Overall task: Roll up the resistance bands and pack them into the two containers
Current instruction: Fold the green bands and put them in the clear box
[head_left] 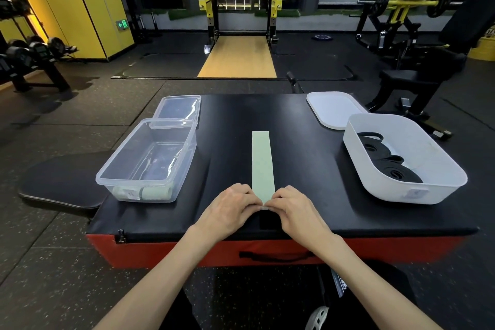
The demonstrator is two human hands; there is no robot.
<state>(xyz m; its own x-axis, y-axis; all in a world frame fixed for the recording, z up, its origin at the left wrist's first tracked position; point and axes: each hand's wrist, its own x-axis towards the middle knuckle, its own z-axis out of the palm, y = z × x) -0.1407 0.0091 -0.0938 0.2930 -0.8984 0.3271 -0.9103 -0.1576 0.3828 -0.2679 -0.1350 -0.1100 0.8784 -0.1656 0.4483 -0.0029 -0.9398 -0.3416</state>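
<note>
A pale green resistance band (262, 163) lies flat and straight down the middle of the black padded box top (308, 196). My left hand (230, 210) and my right hand (294, 209) pinch its near end between fingertips, side by side. To the left stands a clear plastic container (117, 169) holding rolled pale bands (150, 193) at its near end. On the right, a white container (428, 153) holds several rolled black bands (385, 158).
A clear lid (179, 107) lies behind the clear container and a white lid (334, 108) behind the white one. A black bench pad (61, 185) sits left of the box. Gym racks, dumbbells and machines stand further back on the floor.
</note>
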